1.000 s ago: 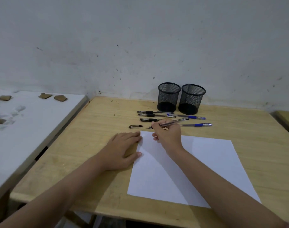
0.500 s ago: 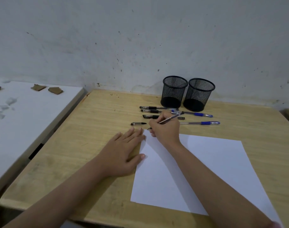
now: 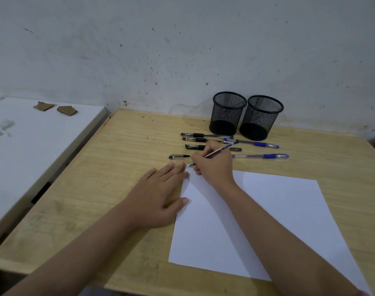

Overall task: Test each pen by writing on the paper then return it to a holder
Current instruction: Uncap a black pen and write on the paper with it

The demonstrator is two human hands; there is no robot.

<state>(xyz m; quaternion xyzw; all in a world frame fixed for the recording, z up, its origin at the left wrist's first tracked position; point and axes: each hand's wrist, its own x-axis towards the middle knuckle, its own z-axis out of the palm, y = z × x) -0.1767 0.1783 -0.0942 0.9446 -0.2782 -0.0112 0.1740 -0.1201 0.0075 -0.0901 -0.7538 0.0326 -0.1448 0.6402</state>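
The right hand (image 3: 214, 163) pinches a slim pen (image 3: 219, 151) with a clear barrel and dark end, slanted, its metal tip at the far left corner of a white sheet of paper (image 3: 278, 210). The left hand (image 3: 158, 193) lies flat, fingers straight, pressing the paper's left edge onto the wooden tabletop (image 3: 118, 167). Just beyond the hands lie a loose black pen cap (image 3: 179, 156), black-grip pens (image 3: 195, 137) and two blue-grip pens (image 3: 263, 156). Two black mesh holders (image 3: 228, 113) stand side by side at the tabletop's far edge.
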